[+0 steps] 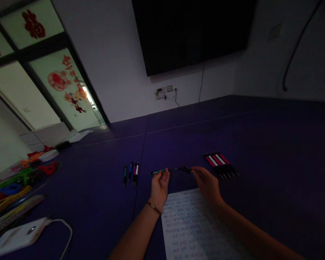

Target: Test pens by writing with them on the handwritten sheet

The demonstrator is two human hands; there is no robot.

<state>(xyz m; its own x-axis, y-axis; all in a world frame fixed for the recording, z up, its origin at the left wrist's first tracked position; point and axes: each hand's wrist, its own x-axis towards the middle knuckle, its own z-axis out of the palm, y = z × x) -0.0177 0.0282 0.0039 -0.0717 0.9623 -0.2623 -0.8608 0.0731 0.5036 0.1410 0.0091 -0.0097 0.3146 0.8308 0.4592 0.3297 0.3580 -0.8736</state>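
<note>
Nearest me lies a handwritten sheet (189, 224). Beyond its top edge, my left hand (159, 187) pinches a green pen barrel (157, 172); my right (209, 184) pinches a dark piece (184, 168) — thin tip toward the left. Loose pens (135, 174) and a pen row (220, 159) flank them; farther, a black screen (195, 32).

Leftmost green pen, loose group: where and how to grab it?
I'd pinch the green pen mid-barrel, from above and slightly left. It lies flat, its length running away from the person, so a grip across its narrow width should suit; no pen lies on its left, while the blue pen sits close on its right. The left hand is nearer but holds a green barrel.
</note>
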